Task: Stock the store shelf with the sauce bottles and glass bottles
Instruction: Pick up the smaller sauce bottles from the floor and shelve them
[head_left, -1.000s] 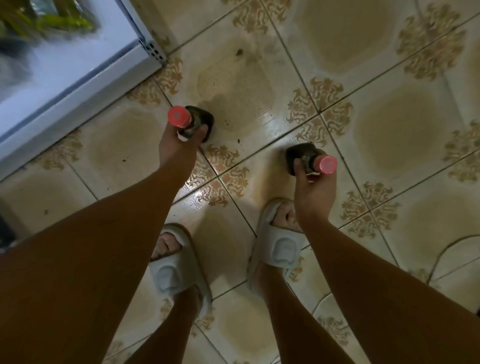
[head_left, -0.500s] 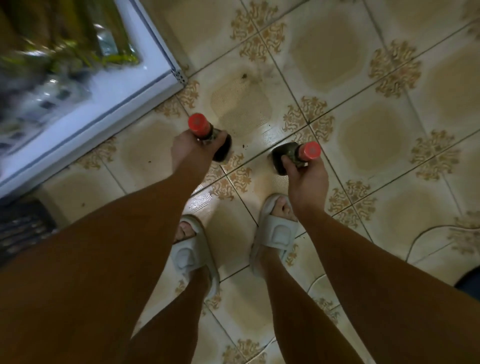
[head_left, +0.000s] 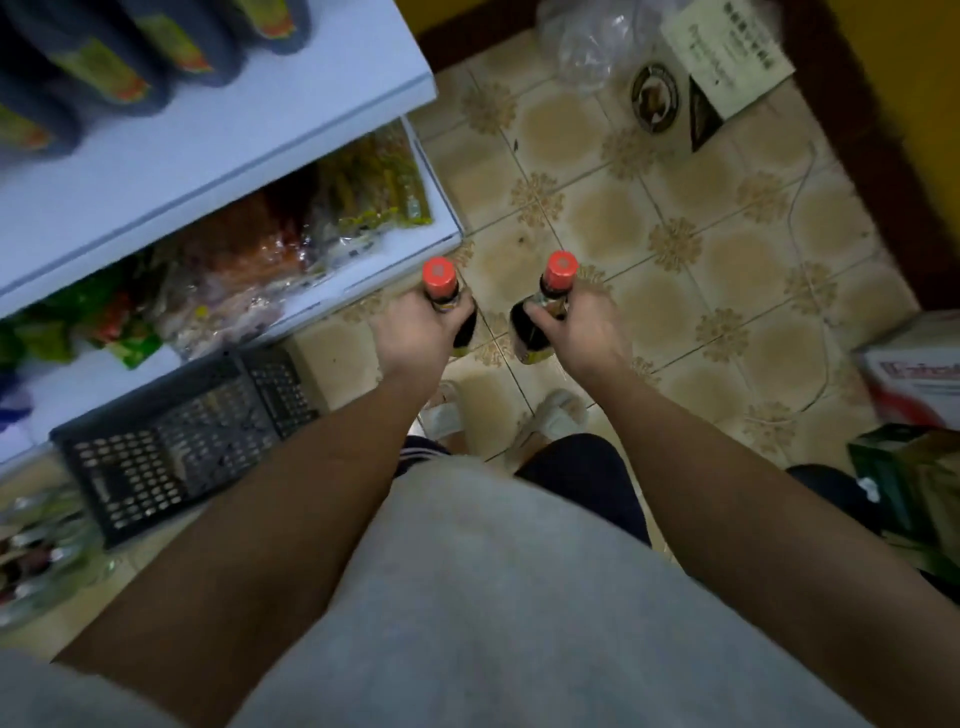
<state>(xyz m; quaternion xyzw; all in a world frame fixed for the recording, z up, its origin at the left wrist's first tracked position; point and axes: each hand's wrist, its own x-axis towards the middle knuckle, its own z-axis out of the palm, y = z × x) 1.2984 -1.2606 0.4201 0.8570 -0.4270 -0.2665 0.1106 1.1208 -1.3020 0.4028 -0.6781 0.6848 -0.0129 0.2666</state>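
My left hand (head_left: 415, 327) grips a dark sauce bottle with a red cap (head_left: 440, 280) by its neck. My right hand (head_left: 576, 327) grips a second dark sauce bottle with a red cap (head_left: 560, 273) the same way. Both bottles hang upright over the tiled floor, just right of the white store shelf (head_left: 218, 156). The upper shelf board carries several dark bottles with yellow labels (head_left: 130, 47). The board below it holds packets of snacks (head_left: 270, 244).
A black plastic crate (head_left: 176, 436) sits on the floor below the shelf. Cardboard boxes (head_left: 727, 62) and a clear plastic bag (head_left: 592, 41) lie at the back. More boxes (head_left: 919, 374) stand at the right. My slippered feet (head_left: 550, 415) are beneath the hands.
The view has lifted from the floor to the shelf. Both hands have risen with their bottles and come closer together, now next to the shelf's right end.
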